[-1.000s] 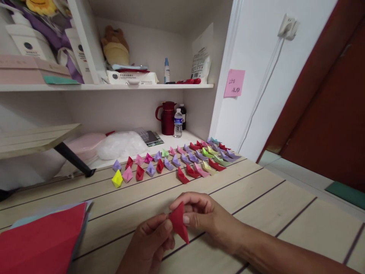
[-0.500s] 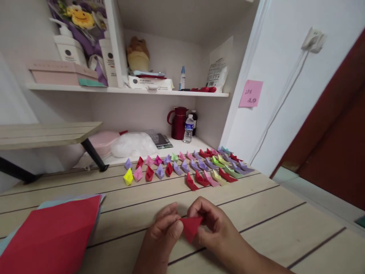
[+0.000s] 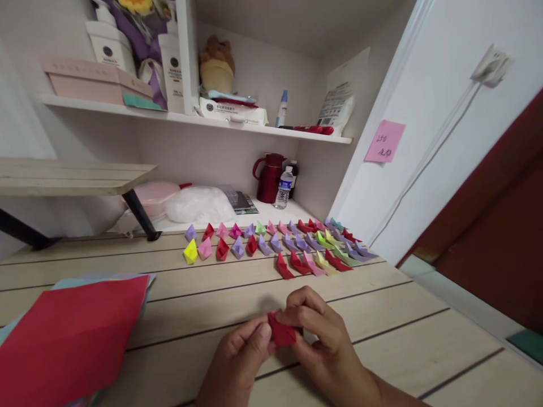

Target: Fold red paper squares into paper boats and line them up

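Steady pinch, neat crease

So we've got a small folded red paper (image 3: 283, 333) held just above the near part of the slatted table (image 3: 390, 328). Our left hand (image 3: 242, 355) pinches its left edge between thumb and fingers, and our right hand (image 3: 326, 339) grips the other side, fingers curled over the top (how hard we're pressing, we can't tell). To handle it well, we'd let the left pinch anchor things, line up edges with the right fingertips and press gently, since creased paper probably tears easily. Paper boats (image 3: 283, 267) sit in rows beyond
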### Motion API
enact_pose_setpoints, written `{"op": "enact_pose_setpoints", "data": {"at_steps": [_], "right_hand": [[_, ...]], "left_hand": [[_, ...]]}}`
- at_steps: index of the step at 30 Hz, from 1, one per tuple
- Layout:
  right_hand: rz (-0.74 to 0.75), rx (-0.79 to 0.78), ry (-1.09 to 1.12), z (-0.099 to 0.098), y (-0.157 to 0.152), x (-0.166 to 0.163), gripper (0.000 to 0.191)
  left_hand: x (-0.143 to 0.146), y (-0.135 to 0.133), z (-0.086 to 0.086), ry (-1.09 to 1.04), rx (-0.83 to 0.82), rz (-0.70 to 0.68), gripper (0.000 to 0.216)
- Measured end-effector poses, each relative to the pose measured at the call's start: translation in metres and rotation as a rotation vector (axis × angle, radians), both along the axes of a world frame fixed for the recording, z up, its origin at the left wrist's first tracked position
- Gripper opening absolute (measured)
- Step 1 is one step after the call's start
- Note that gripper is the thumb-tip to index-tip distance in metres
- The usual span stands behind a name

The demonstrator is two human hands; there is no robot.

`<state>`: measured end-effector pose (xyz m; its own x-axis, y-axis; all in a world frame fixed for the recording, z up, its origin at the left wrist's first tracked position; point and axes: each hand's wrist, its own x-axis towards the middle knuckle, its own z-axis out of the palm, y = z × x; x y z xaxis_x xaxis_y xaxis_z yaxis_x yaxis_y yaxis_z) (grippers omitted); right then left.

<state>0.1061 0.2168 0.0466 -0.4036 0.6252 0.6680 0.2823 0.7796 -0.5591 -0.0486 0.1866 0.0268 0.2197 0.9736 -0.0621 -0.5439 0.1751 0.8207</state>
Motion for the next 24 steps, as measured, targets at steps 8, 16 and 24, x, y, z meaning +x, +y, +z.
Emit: {"op": "enact_pose_setpoints", "data": {"at_steps": [8,16,24], "right_hand": [[0.008,-0.038,-0.005,0.0,-0.004,-0.002,0.019],[-0.079,-0.276,-0.02,-0.001,0.002,-0.005,0.018],[-0.06,-0.166,-0.052,0.007,-0.002,-0.007,0.022]], "left_hand": [[-0.001,-0.004,0.007,0.173,0.044,0.03,0.036],[-0.002,0.0,0.002,0.07,-0.027,-0.016,0.04],[-0.001,-0.004,0.018,0.025,-0.108,-0.005,0.035]]}}
